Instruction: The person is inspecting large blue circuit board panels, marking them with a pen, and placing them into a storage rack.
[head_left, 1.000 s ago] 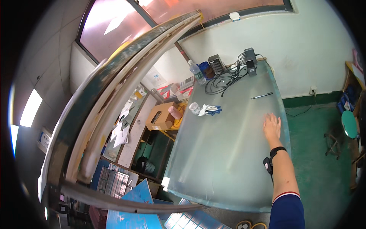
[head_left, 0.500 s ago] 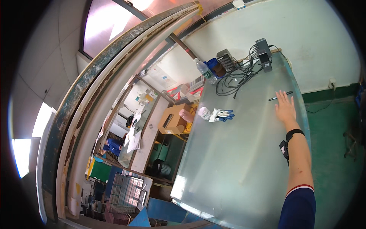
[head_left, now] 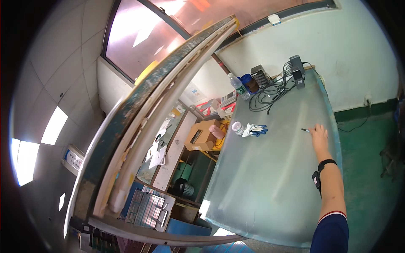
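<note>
Currently, 1 thin dark pen [head_left: 305,130] is lying on the pale tabletop [head_left: 270,177] near its right edge, its long axis running roughly left to right. The right hand [head_left: 319,135] is resting just beside it, fingers extended and spread flat, gripping nothing, with the pen projecting leftward from the fingertips. The left hand is not appearing in view; 1 pair of blue-and-white gloves [head_left: 255,130] is lying well apart to the left.

Workshop: long metal-topped worktop [head_left: 270,185], tangled cables [head_left: 270,90] and chargers at 12 o'clock, cluttered shelves [head_left: 185,147] at 9 o'clock, green painted floor [head_left: 371,181].
</note>
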Demonstrator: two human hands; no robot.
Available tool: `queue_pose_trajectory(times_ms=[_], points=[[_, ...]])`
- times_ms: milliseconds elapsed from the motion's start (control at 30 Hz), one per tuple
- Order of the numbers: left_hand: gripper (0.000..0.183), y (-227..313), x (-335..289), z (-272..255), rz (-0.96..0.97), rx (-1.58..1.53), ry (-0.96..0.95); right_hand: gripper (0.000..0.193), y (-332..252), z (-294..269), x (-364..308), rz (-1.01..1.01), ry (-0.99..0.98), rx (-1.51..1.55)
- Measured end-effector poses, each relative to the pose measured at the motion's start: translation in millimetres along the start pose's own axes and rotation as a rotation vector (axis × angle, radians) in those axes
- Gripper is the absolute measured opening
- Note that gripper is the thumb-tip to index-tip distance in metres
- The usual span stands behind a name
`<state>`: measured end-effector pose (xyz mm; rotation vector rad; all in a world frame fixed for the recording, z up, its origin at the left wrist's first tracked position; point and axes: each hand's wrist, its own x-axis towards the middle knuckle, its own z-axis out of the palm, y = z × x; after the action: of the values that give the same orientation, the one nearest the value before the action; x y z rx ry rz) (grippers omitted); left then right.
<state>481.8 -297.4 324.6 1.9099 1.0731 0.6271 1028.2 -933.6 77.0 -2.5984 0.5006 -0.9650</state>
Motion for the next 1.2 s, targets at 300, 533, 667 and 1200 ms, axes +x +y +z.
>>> queue_pose_trajectory(times_ms=[300, 533, 667, 1200], points=[[0.014, -33.1, -9.8, -7.3, -0.109, -0.238, -0.146, 0.018, -8.4, -50.6, -77.8, -0.045, -0.012, 0.032], [0.010, -87.2, -4.2, -35.9, -0.202, -1.104, -0.352, 0.020, -6.4, -107.0, -149.0, -0.070, -0.106, -0.122], [0.021, -148.6, 11.6, -53.5, -0.387, -1.127, -0.243, 0.017, 17.9, -98.4, -185.4, -0.146, -0.042, -0.168], [0.052, -376.4, 72.3, -111.6, -0.467, -1.238, -0.318, 0.040, -148.3, -231.2, -423.0, -0.044, -0.168, 1.030]])
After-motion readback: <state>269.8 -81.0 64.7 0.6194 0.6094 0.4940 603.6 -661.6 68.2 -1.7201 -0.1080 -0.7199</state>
